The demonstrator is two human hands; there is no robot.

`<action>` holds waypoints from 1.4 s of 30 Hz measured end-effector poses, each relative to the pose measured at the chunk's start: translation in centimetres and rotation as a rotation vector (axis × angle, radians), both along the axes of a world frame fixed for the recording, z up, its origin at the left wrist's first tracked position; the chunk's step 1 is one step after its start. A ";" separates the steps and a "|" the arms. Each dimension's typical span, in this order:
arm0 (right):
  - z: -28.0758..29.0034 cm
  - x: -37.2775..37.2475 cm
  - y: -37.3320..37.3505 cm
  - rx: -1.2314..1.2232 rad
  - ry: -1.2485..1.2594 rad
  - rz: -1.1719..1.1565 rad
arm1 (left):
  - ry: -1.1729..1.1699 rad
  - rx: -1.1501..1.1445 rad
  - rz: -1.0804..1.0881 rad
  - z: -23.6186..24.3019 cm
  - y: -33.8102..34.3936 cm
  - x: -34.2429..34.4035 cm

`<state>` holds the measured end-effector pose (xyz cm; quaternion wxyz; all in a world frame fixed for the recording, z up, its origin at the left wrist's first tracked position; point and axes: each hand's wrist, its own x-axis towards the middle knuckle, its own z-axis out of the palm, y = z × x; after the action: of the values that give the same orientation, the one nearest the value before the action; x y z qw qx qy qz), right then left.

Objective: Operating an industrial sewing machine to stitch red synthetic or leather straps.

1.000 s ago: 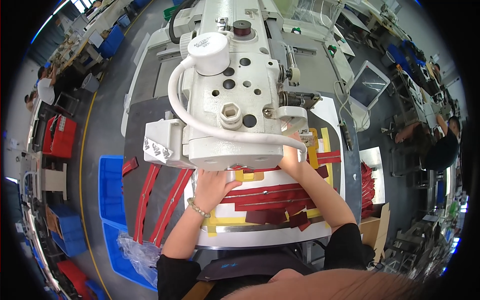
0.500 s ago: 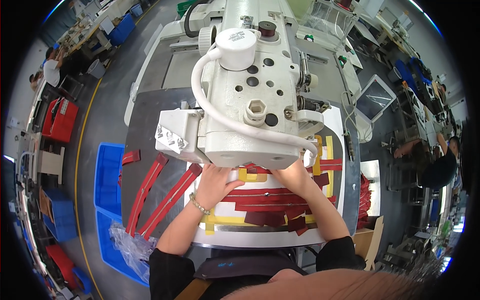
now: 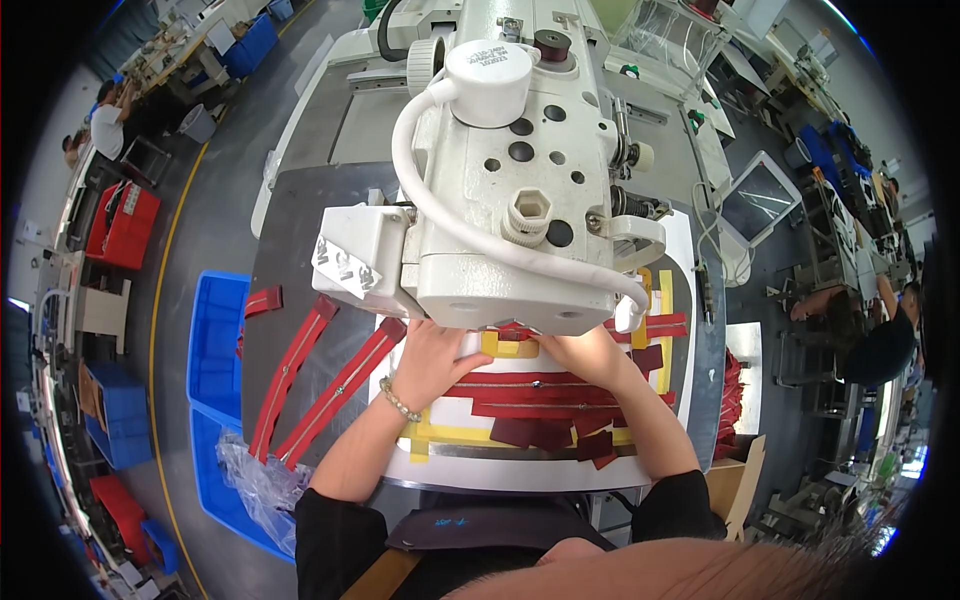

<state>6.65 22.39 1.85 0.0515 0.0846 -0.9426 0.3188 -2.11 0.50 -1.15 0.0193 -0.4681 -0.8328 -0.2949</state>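
Observation:
In front of a large white sewing machine head [image 3: 500, 230], both my hands rest on a white work plate [image 3: 430, 468]. My left hand [image 3: 432, 358] lies flat with its thumb stretched to the right, beside a yellow taped piece [image 3: 508, 345]; its fingertips go under the machine. My right hand [image 3: 583, 355] reaches in from the other side, thumb near a small red piece [image 3: 512, 330] below the head; its other fingers are hidden. Red zippers [image 3: 540, 386] lie across the plate nearer me, with dark red fabric patches [image 3: 535, 434] below them.
Two more red zippers [image 3: 340, 388] lie slanted on the dark table at the left. Blue bins [image 3: 215, 335] stand beyond its left edge, with clear plastic [image 3: 258, 480]. Red material [image 3: 733, 395] and a cardboard box [image 3: 742, 485] are at the right. A screen [image 3: 762, 198] stands farther back.
The view has shifted slightly, so the machine appears a little lower right and nearer the hands. Both hands stay at about the same place on the plate.

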 end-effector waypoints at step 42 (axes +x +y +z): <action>2.8 3.6 -0.7 -0.053 -0.336 -0.093 | 0.144 0.093 -0.021 0.3 -0.2 0.4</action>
<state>10.28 21.64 4.68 -0.0896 -0.0150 -0.9322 0.3503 -1.74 0.30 -0.81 0.0980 -0.4954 -0.8097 -0.2991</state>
